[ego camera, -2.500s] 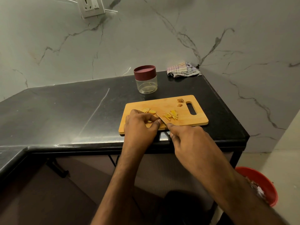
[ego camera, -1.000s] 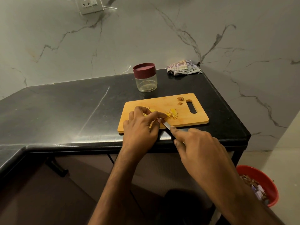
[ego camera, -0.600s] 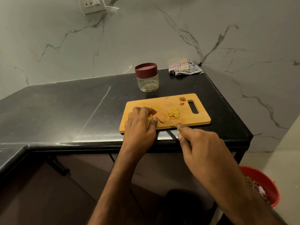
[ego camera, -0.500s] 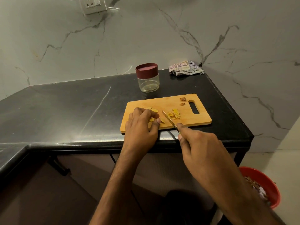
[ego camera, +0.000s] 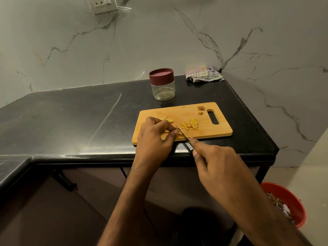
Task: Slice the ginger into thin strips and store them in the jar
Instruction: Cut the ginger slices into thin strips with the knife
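Knife (ego camera: 182, 134) back beside left-hand fingers (ego camera: 174, 133)

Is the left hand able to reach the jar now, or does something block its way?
Probably yes. The left hand pinches a ginger slice on the cutting board; the jar stands upright just beyond the board's far edge, with bare counter between. The hand would first have to release the ginger.

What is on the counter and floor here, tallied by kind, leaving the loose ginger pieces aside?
Cutting board: 1
Knife: 1, held by the right hand
Jar, lid on: 1
Cloth: 1
Red bin: 1
Total: 5
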